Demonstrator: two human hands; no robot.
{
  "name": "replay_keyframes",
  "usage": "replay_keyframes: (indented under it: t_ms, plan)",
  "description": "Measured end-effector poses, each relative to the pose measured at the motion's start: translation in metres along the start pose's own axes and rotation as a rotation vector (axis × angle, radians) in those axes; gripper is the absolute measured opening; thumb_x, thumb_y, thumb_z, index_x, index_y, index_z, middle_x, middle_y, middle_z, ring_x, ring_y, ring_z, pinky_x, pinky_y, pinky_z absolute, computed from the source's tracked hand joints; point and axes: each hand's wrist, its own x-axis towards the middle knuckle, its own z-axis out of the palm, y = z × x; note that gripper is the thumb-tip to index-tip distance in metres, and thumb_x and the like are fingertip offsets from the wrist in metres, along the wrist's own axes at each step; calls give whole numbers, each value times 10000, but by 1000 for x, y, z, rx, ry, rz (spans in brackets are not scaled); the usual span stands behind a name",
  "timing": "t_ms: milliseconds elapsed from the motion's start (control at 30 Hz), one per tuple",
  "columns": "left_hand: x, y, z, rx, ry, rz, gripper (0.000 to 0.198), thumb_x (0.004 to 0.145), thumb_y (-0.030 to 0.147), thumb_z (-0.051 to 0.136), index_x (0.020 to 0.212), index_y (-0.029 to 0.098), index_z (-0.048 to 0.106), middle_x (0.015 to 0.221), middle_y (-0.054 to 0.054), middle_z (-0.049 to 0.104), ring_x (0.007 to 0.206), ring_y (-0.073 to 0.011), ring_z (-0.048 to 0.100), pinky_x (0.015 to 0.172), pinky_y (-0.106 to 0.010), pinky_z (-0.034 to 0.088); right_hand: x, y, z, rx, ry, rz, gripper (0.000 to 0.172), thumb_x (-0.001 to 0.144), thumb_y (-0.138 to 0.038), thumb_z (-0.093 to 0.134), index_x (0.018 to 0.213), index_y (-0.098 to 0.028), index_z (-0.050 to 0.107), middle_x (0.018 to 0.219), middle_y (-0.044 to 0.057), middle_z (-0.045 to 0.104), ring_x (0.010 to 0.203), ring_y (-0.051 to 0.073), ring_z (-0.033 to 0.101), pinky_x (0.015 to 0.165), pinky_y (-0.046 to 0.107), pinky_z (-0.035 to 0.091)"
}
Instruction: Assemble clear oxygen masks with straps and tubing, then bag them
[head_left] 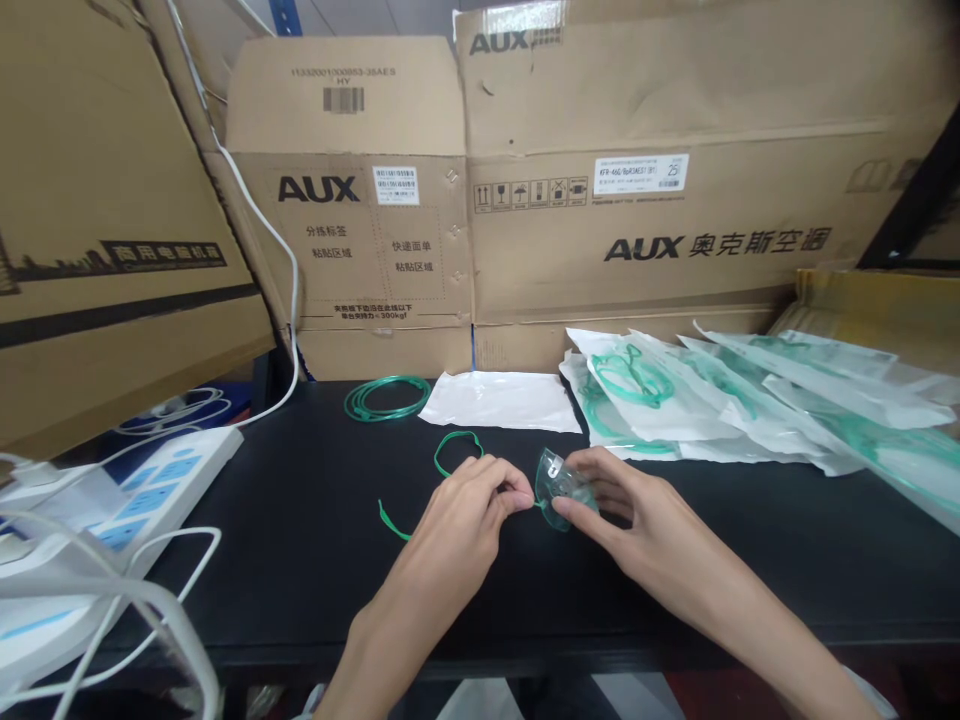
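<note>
My right hand (619, 500) holds a clear oxygen mask (553, 483) between thumb and fingers, just above the black table. At the mask's left edge, my left hand (487, 495) pinches a green elastic strap (457, 436). The strap loops up behind the left hand, and its loose end lies to the left on the table. A short bit of green shows between the left fingertips and the mask; whether it is threaded through the mask cannot be made out. Behind the hands lie a coil of green tubing (388, 398) and a flat white pouch (502, 400).
Clear-and-white packets (697, 390) with green tubing are piled at the back right. A white power strip (157, 500) with cables lies at the left. Large cardboard boxes (360, 200) wall off the back of the black table (300, 560).
</note>
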Motion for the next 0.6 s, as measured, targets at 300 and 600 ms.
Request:
replay_keyframes:
  t_ms: [300, 600]
  plan:
    - [1, 4, -2, -144, 6, -97, 141, 978, 221, 593, 1045, 294, 693, 889, 63, 707, 856, -153, 598, 807, -267, 400, 0, -5, -2, 125, -23, -4, 277, 911, -451, 686, 1106, -269, 610, 1051, 18, 696, 963, 203, 676, 871, 347, 556]
    - [2, 2, -6, -309, -45, -159, 176, 958, 392, 643, 991, 296, 787, 959, 42, 764, 887, -166, 643, 797, -253, 440, 2, -8, -2, 276, 11, -70, 399, 853, -361, 792, 1212, -316, 624, 1182, 5, 711, 1088, 206, 694, 956, 321, 574]
